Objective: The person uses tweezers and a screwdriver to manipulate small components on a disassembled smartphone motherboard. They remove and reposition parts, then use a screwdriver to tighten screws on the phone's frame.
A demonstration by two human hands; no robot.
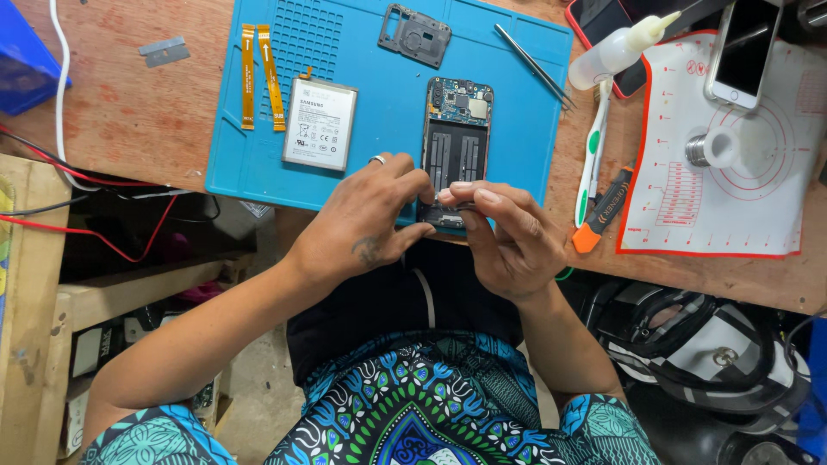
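Note:
An opened phone (456, 138) with its back off lies on a blue work mat (388, 103), circuit board showing at its far end. My left hand (366, 220), a ring on one finger, pinches at the phone's near end. My right hand (508, 232) grips the same near end from the right, fingertips meeting the left hand's. A small part between the fingertips is mostly hidden. A silver battery (320, 123) lies on the mat left of the phone.
Two orange flex cables (261, 76), a black frame piece (416, 34) and tweezers (534, 65) lie on the mat. To the right are a white mat (724, 207), squeeze bottle (616, 52), toothbrush (593, 155), orange tool (601, 211), tape roll (715, 148), another phone (743, 47). Wires hang left.

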